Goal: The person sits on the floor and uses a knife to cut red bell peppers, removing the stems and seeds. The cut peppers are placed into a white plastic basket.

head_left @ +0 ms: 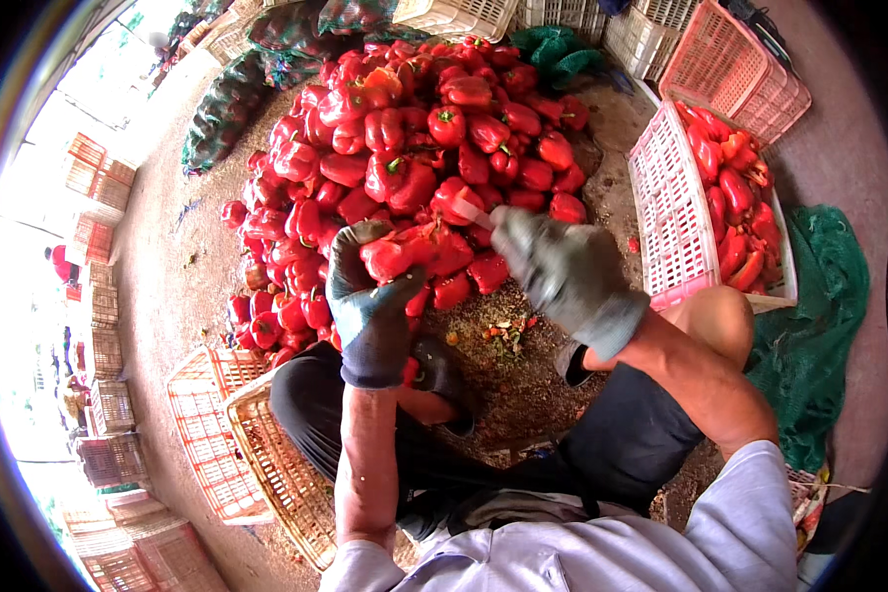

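My left hand (373, 321), in a grey work glove, is closed around a red bell pepper (389, 259). Gloved as well, my right hand (572, 276) grips a knife (475, 214); its handle is hidden in the fist, and the short pale blade points left toward the pepper. A gap shows between the blade and the held pepper. Just beyond both hands rises a big heap of red bell peppers (395, 128) on the floor. Green and red trimmings (506, 338) lie on the ground between my feet.
To my right, a white-and-pink crate (673, 212) holds red peppers, with a green net (809, 331) beside it. A pink crate (730, 74) leans behind. Crates (212, 434) stand by my left knee. Stuffed net sacks (225, 111) lie at the far left.
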Demonstrator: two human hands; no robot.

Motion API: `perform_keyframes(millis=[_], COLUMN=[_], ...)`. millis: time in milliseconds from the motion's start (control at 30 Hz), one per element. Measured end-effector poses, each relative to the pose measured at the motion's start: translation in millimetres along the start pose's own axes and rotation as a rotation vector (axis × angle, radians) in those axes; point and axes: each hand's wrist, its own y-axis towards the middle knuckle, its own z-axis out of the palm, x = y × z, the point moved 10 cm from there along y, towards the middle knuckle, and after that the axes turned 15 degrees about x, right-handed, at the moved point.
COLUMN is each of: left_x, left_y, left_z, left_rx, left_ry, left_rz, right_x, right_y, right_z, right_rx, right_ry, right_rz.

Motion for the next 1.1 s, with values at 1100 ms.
perform_keyframes(millis=[1100], left_x=[-34.6], left_y=[-9.5], left_z=[27.0], left_rx=[0.251], left_ry=[0.205], left_rz=[0.344], right_x=[-33.2], right_y=[-1.4], right_z=[28.5], right_rx=[0.205], right_ry=[0.803], right_rz=[0.119])
